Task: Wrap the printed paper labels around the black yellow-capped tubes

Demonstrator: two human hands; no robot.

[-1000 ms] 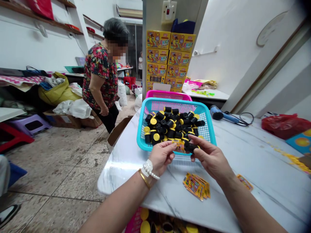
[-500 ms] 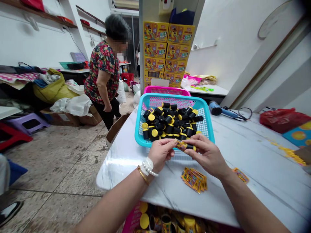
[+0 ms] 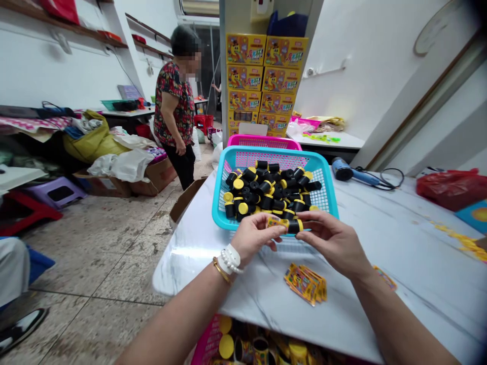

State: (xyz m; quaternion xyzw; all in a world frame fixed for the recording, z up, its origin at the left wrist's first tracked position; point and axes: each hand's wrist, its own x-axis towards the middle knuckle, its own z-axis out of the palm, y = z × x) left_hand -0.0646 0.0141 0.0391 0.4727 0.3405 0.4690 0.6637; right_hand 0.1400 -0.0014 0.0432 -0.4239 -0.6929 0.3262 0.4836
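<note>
Found the left hand (image 3: 254, 235) pinching a printed yellow wrapper (image 3: 277, 222) between thumb and fingers. Found the right hand (image 3: 338, 246) with thumb and fingers curved about the yellow-capped end of a black canister (image 3: 293, 226); cannot tell firmness of hold. Located canister and wrapper end to end between the two hands, in front of the near rim of a turquoise basket (image 3: 218, 213). Cannot tell abutment from partial overlap at the join. Observed in the basket a heap of black canisters (image 3: 266, 187) with yellow caps, lying at mixed angles. Noted on the white marbled table (image 3: 190, 263), nearer than the basket, a fan of overlapping flat wrappers (image 3: 306, 284), plus a single wrapper (image 3: 385, 278) beside the right forearm (image 3: 388, 310). Recorded farther right a blue corded tool (image 3: 353, 172) and a red plastic bag (image 3: 451, 188). Observed below the near table edge a pink basket (image 3: 205, 347) with further yellow-capped containers (image 3: 226, 346). Noted stacked yellow boxes (image 3: 262, 86) beyond, and a standing person (image 3: 173, 101) at left.
</note>
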